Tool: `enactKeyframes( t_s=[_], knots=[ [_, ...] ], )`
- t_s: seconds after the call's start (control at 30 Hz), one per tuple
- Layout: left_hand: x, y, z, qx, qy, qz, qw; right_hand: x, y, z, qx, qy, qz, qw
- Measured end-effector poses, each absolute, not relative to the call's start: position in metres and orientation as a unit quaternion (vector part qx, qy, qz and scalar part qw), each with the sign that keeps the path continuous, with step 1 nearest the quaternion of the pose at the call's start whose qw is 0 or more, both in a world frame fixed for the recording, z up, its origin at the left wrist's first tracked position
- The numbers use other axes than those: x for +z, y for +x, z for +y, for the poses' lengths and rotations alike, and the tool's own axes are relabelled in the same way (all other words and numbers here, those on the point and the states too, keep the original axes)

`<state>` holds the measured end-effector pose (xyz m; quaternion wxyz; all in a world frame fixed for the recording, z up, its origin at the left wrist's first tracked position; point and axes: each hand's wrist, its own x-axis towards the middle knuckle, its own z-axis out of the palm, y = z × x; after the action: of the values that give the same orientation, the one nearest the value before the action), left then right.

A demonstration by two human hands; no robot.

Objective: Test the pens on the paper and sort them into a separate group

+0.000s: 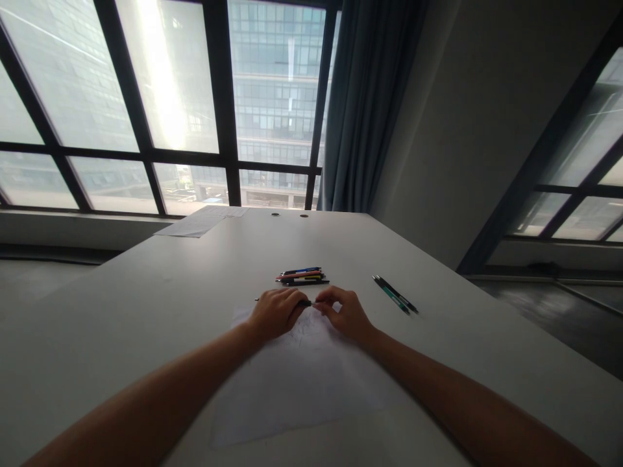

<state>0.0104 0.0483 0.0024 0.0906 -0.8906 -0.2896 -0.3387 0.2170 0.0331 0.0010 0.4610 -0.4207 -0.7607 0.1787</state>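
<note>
My left hand (276, 313) and my right hand (343, 313) meet over the far end of a white sheet of paper (296, 383) on the white table (146, 305). Together they grip a dark pen (306, 303), of which only a short piece between the fingers and a tip left of my left hand show. The sheet carries faint drawn lines under my hands. Just beyond my fingers lies a bundle of several coloured pens (302, 276).
Two dark pens (395, 294) lie side by side to the right of my hands. Loose papers (202, 221) rest at the table's far left corner by the windows. A curtain (365, 104) hangs behind the table's far edge.
</note>
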Motion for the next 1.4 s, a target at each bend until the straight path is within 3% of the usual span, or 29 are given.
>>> enactKeyframes(
  t_s=[0.13, 0.43, 0.67, 0.97, 1.23, 1.4],
  knots=[
    [0.003, 0.010, 0.048, -0.285, -0.895, -0.339, 0.049, -0.003, 0.225, 0.045, 0.162, -0.475, -0.703, 0.504],
    [0.008, 0.011, 0.042, -0.173, -0.933, -0.313, 0.023, -0.008, 0.240, 0.065, 0.366, -0.440, -0.562, 0.597],
    [0.013, 0.017, 0.035, -0.141, -0.936, -0.321, 0.032, -0.008, 0.241, 0.067, 0.406, -0.426, -0.525, 0.615],
    [0.014, 0.021, 0.028, -0.140, -0.926, -0.351, 0.025, -0.009, 0.241, 0.066, 0.319, -0.465, -0.602, 0.566],
    [0.014, 0.022, 0.027, -0.138, -0.933, -0.333, 0.018, -0.010, 0.250, 0.067, 0.123, -0.553, -0.690, 0.450],
    [0.010, 0.020, 0.030, -0.180, -0.926, -0.330, 0.028, -0.014, 0.253, 0.068, 0.083, -0.579, -0.708, 0.396]
  ],
)
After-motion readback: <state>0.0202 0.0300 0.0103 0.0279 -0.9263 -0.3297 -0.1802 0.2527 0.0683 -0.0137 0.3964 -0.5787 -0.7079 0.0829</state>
